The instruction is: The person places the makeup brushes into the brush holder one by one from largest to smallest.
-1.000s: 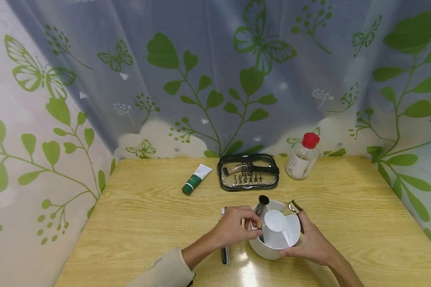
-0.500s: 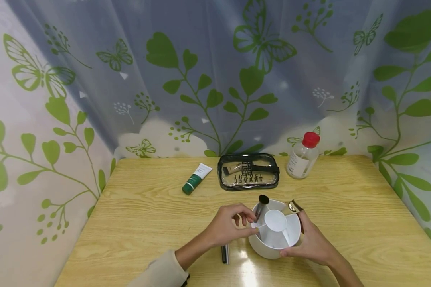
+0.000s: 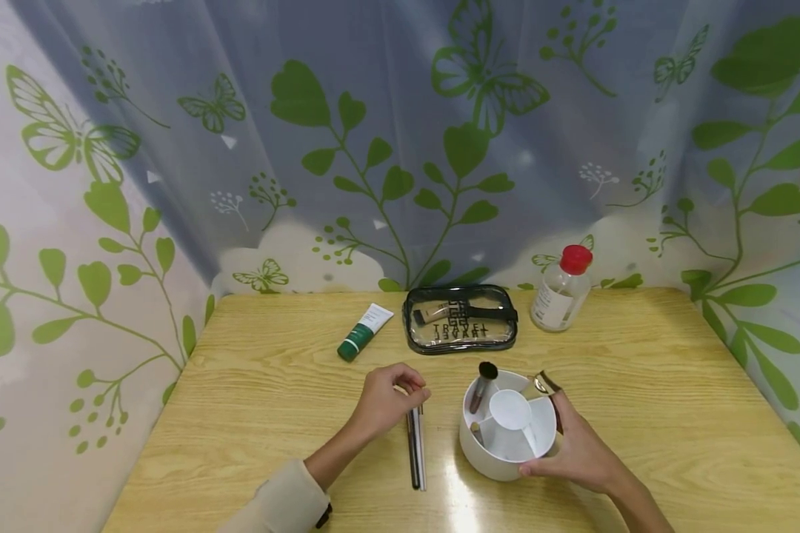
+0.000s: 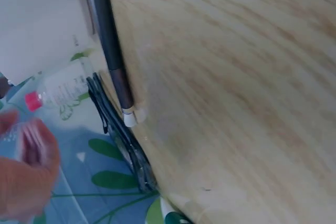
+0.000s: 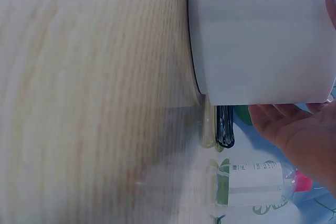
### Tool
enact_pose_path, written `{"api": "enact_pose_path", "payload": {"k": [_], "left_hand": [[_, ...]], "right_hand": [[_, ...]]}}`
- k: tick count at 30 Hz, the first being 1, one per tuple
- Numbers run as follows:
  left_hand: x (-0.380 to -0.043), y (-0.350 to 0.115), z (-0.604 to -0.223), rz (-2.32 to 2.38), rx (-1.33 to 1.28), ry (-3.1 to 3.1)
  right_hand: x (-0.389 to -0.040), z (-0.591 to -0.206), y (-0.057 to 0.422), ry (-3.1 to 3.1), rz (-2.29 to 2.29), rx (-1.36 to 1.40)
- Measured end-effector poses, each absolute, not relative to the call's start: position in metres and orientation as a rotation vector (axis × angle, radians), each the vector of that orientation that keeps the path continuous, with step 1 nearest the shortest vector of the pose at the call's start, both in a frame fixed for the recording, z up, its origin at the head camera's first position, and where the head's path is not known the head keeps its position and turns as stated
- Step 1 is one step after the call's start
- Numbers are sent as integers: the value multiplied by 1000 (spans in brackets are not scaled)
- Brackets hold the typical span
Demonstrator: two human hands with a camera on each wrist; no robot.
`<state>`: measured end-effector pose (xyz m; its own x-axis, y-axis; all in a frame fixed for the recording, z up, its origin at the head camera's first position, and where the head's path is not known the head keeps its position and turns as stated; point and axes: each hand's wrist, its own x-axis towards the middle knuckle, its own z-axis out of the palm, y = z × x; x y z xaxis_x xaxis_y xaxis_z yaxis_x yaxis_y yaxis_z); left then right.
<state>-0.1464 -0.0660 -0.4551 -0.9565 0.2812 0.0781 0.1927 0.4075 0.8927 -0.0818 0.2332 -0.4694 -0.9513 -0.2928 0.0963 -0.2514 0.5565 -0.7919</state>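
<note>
My right hand (image 3: 583,451) grips a white round organizer (image 3: 490,463) by its right side, thumb on the front wall. The organizer has a raised cup in the middle and divided compartments. A dark-bristled makeup brush (image 3: 483,385) leans in its back left compartment; a smaller tan-tipped brush (image 3: 477,433) stands in the front left one. A shiny gold and brown item (image 3: 545,383) sticks out at the back right. My left hand (image 3: 385,400) hovers over the far ends of slim brushes lying on the table, one black (image 3: 413,451), one pale (image 3: 421,451); its fingers hold nothing in the left wrist view.
Behind lie a green and white tube (image 3: 365,333) and a clear black-edged travel pouch (image 3: 460,342) with a brush inside. A clear bottle with a red cap (image 3: 561,292) stands at the back right. A patterned curtain (image 3: 400,148) hangs along the table's far edge.
My left hand has let go of the small brush in the organizer's front left compartment and moved left over the slim brushes. The right hand keeps its grip on the organizer.
</note>
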Motion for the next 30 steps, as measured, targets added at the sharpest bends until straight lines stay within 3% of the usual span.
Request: {"api": "enact_pose_path", "payload": {"k": [4,13,30], "left_hand": [[-152,-69,-460,1563,238,2635],[-154,-70,-483,1306,142,2773],[-147,-71,-497,1214,213,2763]], "right_hand": [[-82,-469,233,2727,-1383,-459],[-81,-470,234,2709,-1417,-478],[-81,-469,232,2743,-1353,-438]]}}
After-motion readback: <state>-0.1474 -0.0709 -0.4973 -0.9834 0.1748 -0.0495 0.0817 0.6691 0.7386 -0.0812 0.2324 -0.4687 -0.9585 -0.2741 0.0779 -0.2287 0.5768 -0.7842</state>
